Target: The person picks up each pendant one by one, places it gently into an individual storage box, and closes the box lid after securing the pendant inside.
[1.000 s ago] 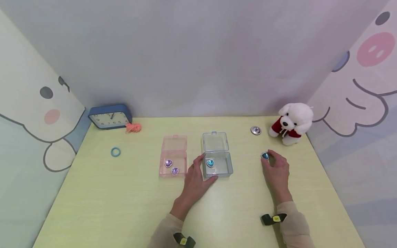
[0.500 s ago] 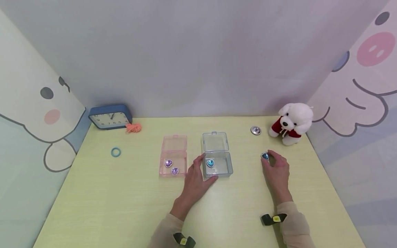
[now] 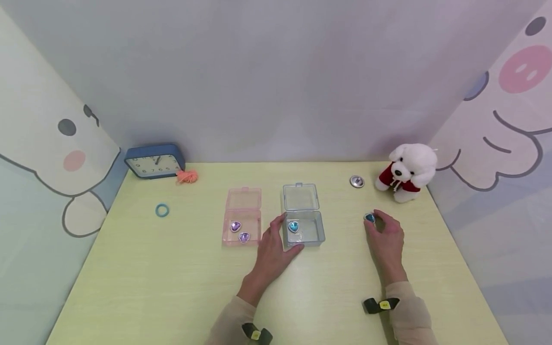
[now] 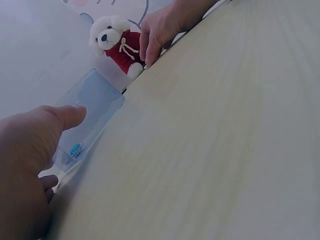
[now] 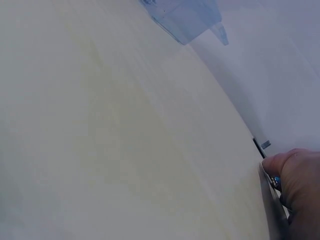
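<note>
My right hand [image 3: 385, 244] pinches a dark blue heart gem [image 3: 369, 218] between thumb and fingers, close over the table's right side. In the right wrist view a bit of that gem [image 5: 276, 182] shows between the fingers. My left hand [image 3: 271, 251] holds a clear blue plastic box [image 3: 311, 230], thumb at its front wall and fingers along its left side. The box's lid [image 3: 300, 197] lies back. Inside it, at the left, is a light blue heart gem [image 3: 293, 226] with a silvery beaded edge, also visible in the left wrist view [image 4: 76, 149].
Left of the blue box stands a clear pink box [image 3: 244, 200], lid back, with two purple heart gems [image 3: 235, 226]. A silver round piece [image 3: 357, 181] and a white plush dog [image 3: 409, 170] are back right. A clock [image 3: 155, 161], orange yarn [image 3: 187, 177] and blue ring [image 3: 162, 210] are left.
Both hands keep their places, the right on the gem and the left at the blue box. The whole head view has shifted very slightly.
</note>
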`<action>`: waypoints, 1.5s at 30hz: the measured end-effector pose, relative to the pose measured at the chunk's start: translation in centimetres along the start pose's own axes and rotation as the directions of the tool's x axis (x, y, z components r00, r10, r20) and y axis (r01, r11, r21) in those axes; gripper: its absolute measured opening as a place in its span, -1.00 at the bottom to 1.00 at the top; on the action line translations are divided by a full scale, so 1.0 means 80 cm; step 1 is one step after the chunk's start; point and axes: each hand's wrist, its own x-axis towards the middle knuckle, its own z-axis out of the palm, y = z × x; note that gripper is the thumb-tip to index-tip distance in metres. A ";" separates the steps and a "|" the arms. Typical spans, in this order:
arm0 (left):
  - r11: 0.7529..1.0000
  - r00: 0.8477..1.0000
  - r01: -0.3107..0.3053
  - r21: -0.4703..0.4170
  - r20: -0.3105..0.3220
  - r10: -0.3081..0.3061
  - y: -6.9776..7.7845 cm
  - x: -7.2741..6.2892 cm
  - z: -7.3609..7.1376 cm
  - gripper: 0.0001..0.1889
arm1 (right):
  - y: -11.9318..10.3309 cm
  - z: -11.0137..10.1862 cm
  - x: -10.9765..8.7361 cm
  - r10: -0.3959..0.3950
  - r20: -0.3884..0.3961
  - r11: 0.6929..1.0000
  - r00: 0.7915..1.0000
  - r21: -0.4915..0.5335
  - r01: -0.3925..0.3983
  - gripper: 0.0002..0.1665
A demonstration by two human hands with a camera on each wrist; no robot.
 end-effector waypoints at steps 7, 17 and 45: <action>1.000 1.000 -0.004 -0.001 0.001 0.004 0.000 0.000 0.000 -0.01 | -0.004 0.002 -0.006 0.049 -0.005 0.999 0.999 0.024 -0.049 -0.47; 1.000 1.000 -0.019 0.004 -0.009 0.019 -0.001 0.000 -0.001 -0.01 | -0.018 0.010 -0.019 0.127 0.004 0.988 0.992 0.088 -0.127 -0.42; 1.000 1.000 -0.010 -0.008 0.006 0.010 0.000 0.001 -0.002 -0.01 | -0.082 0.022 -0.045 -0.306 -0.091 0.946 0.948 0.079 0.313 -0.56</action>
